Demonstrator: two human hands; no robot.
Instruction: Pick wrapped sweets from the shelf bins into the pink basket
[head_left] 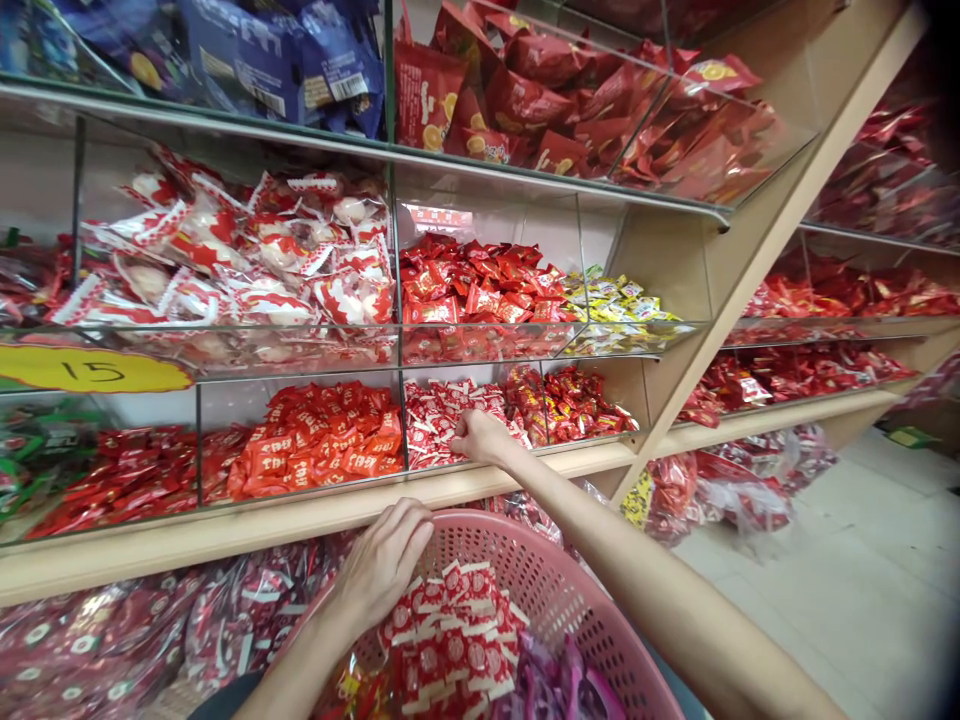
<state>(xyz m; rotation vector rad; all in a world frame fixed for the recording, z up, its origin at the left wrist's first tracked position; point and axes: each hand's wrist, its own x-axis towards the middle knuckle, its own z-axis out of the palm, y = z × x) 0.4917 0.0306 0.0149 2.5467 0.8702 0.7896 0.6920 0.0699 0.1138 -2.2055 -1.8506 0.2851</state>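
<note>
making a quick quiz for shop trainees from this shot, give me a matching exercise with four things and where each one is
Things:
1. left hand
2. right hand
3. yellow tag
4. yellow packets

Places:
a. middle shelf, compartment at the right end
b. on the red-and-white packets in a lower shelf bin
c. at the rim of the pink basket
d. on the glass front at far left, marked 15

Pairs: 1-c, 2-b, 3-d, 4-a
</note>
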